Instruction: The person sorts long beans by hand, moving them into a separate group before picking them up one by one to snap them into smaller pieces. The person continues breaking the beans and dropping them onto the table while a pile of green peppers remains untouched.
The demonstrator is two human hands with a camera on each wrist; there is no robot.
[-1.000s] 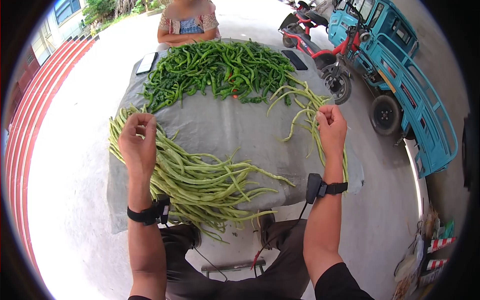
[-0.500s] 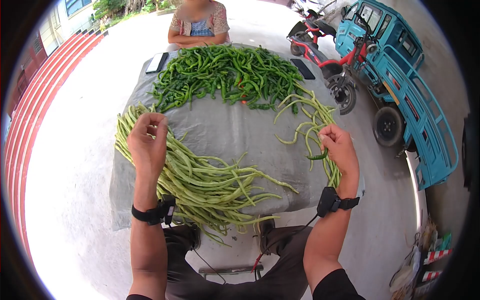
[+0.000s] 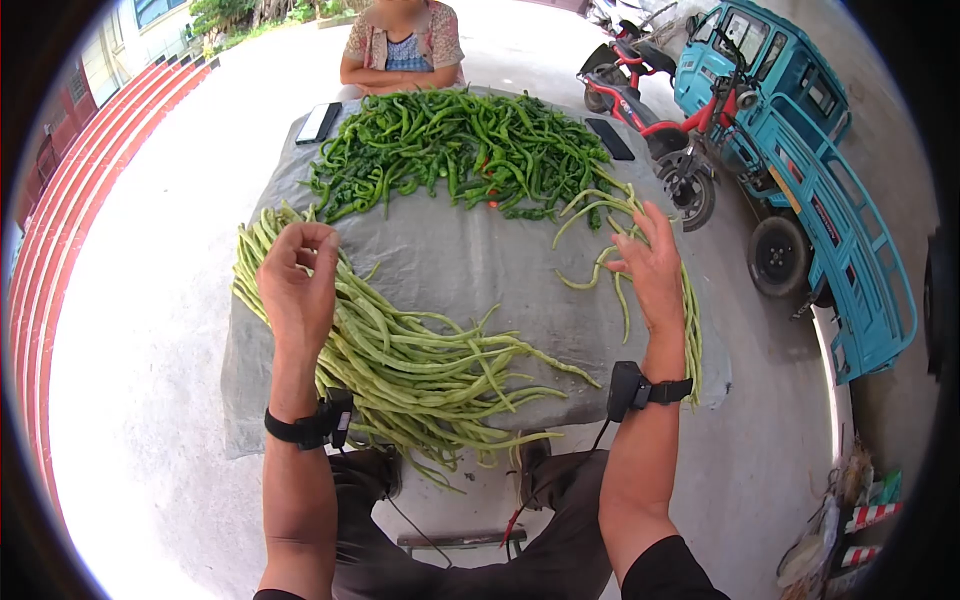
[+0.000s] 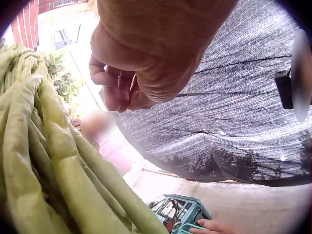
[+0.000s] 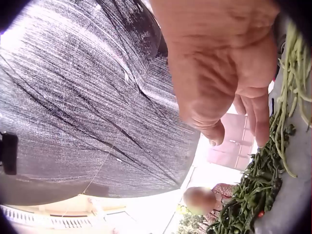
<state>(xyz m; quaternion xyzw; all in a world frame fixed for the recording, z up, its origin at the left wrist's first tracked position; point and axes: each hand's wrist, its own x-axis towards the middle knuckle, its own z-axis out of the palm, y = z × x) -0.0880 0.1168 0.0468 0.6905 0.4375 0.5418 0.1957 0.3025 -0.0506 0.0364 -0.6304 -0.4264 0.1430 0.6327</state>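
Observation:
In the head view my left hand [image 3: 297, 275] hovers over the upper end of a large heap of long green beans [image 3: 400, 350]. Its fingers are loosely curled, the thumb close to the forefinger, and nothing shows between them. The same heap of beans [image 4: 63, 146] runs beside the left hand [image 4: 141, 73] in its wrist view. My right hand [image 3: 652, 265] has its fingers spread, over a smaller bunch of long beans [image 3: 692, 340] along the table's right side. In the right wrist view that hand [image 5: 224, 83] is without anything in its grasp.
A wide pile of green peppers [image 3: 450, 150] covers the far part of the grey-covered table [image 3: 470, 260]. Phones lie at the far left [image 3: 318, 123] and far right [image 3: 610, 139]. A person [image 3: 402, 50] sits opposite with folded arms. A red scooter [image 3: 640, 110] and blue cargo tricycle [image 3: 790, 150] stand beyond.
Half a second ago my right hand pinched a green pepper; it has let go, spread its fingers and moved a little forward. The left hand has kept its pose.

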